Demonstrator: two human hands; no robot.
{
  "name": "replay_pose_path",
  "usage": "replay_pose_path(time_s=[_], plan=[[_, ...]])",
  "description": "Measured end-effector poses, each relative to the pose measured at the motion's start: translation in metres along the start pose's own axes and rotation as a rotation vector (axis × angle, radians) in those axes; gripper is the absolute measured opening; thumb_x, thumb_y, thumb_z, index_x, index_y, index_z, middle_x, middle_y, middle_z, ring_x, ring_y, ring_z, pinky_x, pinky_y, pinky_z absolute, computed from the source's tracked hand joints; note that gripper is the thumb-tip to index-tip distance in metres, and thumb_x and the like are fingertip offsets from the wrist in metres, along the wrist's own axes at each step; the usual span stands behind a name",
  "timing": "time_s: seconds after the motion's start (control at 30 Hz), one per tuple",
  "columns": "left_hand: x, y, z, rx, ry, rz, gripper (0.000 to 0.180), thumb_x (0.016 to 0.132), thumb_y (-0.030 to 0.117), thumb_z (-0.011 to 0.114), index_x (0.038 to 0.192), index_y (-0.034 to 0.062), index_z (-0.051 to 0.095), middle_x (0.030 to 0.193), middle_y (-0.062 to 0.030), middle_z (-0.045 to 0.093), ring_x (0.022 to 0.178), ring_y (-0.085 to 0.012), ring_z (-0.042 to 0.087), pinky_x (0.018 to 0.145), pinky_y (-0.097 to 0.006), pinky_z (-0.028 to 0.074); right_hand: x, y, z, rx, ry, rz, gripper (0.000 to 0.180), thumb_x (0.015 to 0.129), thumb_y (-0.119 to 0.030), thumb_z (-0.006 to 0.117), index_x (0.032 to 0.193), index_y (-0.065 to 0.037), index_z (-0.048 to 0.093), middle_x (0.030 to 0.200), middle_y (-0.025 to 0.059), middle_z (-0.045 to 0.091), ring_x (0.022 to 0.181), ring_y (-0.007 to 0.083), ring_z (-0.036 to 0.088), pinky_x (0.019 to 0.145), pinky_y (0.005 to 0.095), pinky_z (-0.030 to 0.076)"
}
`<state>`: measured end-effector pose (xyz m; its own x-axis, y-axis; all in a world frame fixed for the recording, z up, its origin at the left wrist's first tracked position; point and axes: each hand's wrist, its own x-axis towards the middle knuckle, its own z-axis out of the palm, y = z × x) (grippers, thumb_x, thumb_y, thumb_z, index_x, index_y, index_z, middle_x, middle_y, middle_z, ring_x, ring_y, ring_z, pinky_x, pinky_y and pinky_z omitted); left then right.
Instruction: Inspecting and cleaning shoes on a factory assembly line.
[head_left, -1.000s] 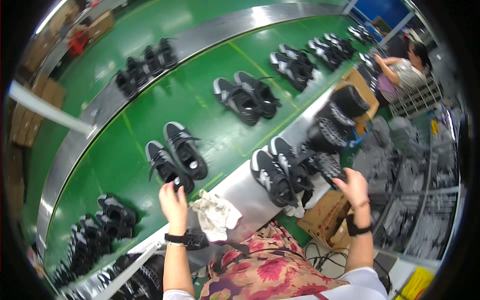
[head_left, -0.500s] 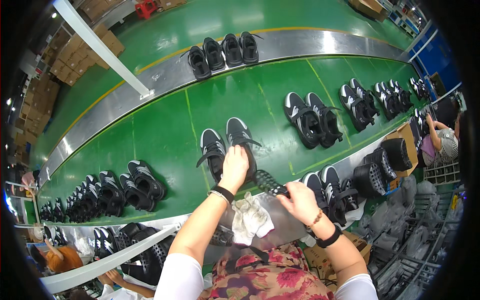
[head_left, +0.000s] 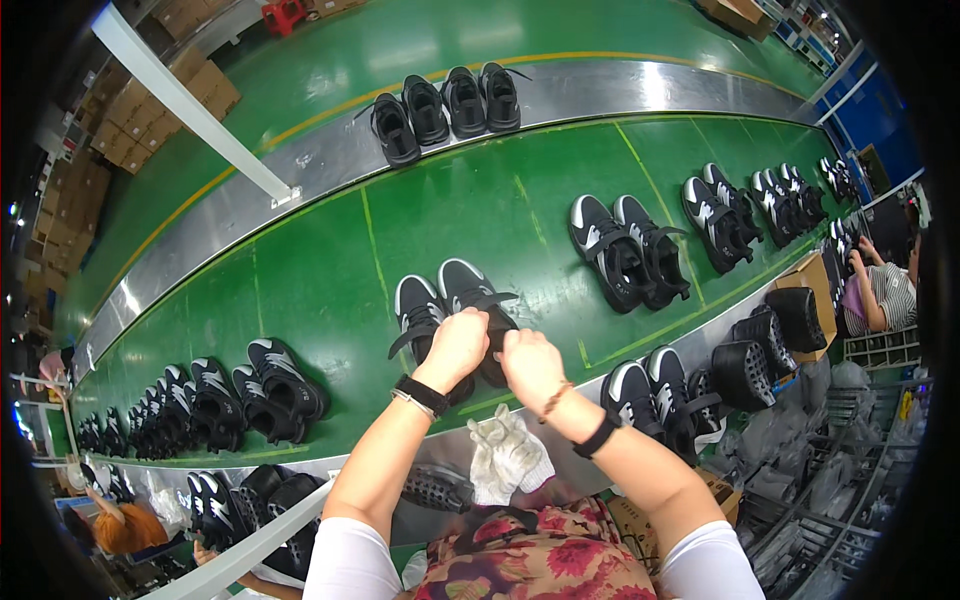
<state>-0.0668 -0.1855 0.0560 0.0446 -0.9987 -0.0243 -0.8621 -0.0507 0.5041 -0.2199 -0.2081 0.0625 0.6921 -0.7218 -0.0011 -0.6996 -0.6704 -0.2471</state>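
Note:
A pair of black sneakers with silver-grey toes stands in front of me on the green belt, the left sneaker [head_left: 419, 305] and the right sneaker [head_left: 465, 282] side by side, toes away from me. My left hand [head_left: 458, 345] is closed on the right sneaker at its opening. Close beside it, my right hand [head_left: 530, 366] has its fingers curled at the heel end of the same sneaker. What its fingers hold is hidden. A white work glove [head_left: 508, 458] lies nearest me on the metal edge, next to a black studded piece [head_left: 438, 487].
More sneaker pairs stand on the belt at left [head_left: 280, 390] and right [head_left: 628, 255]. Two pairs [head_left: 445, 108] sit on the far metal ledge. At near right are sneakers [head_left: 652, 400] and black studded pieces [head_left: 742, 372]. A white post [head_left: 190, 100] rises at left.
My right hand has moved left and forward to the right sneaker. The black perforated piece it held is out of sight. The sneaker pair sits slightly nearer me.

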Motion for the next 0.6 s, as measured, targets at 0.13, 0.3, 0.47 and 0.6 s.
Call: replay_pose_path(time_s=[0.13,0.3,0.47,0.6], plan=[[0.001,0.005,0.004,0.007,0.034,-0.029,0.009,0.073,0.005,0.057,0.08,-0.0008,0.059,0.084,-0.0188,0.06,0.079,-0.0363,0.063,0.071,-0.044,0.052,0.014,0.001,0.047,-0.047,0.106,0.019,0.028,0.075,-0.021,0.068,0.087,-0.001,0.051,0.087,0.0174,0.058,0.087,0.0305,0.056,0.074,0.0383,0.048],[-0.015,0.007,0.009,-0.04,0.196,-0.18,0.017,0.071,0.004,0.059,0.087,-0.0007,0.056,0.083,-0.0167,0.06,0.08,-0.0362,0.061,0.07,-0.045,0.051,0.0,-0.007,0.025,0.222,0.193,0.192,0.037,0.067,-0.022,0.075,0.09,-0.001,0.056,0.095,0.014,0.054,0.093,0.0315,0.051,0.076,0.0438,0.043],[-0.016,0.014,0.016,0.081,0.24,-0.047,0.015,0.069,0.007,0.063,0.08,0.0044,0.052,0.075,-0.0115,0.055,0.075,-0.03,0.059,0.064,-0.041,0.05,0.012,-0.005,0.043,0.262,0.204,0.259,0.022,0.066,-0.016,0.073,0.077,-0.002,0.061,0.097,0.0142,0.053,0.095,0.0322,0.05,0.077,0.0433,0.043],[-0.02,0.015,0.024,0.099,0.29,0.016,0.016,0.068,0.006,0.064,0.079,0.0051,0.052,0.074,-0.0102,0.053,0.073,-0.0281,0.057,0.064,-0.039,0.049,0.024,0.0,0.06,0.378,0.277,0.314,0.03,0.063,-0.007,0.071,0.089,0.001,0.058,0.093,0.0177,0.052,0.089,0.0363,0.051,0.077,0.0433,0.044]])
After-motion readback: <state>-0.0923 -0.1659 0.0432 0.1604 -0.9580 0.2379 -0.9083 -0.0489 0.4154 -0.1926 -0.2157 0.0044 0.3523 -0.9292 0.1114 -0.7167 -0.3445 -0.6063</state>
